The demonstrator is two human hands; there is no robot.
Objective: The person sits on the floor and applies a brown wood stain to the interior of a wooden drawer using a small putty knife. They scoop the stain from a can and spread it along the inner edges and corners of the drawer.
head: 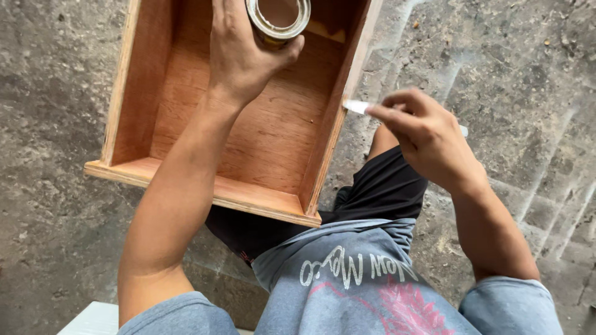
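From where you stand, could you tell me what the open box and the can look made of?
The open box looks like plywood: reddish grain inside, pale layered edges, seemingly unfinished. The can, held in the left hand, appears to be metal, going by its shiny silver rim.

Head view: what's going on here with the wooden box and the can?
A person seated over a concrete floor works on an open wooden drawer box. The left hand grips an open round metal can inside the box. The right hand holds a thin white tool, its tip at the outside of the box's right side panel.
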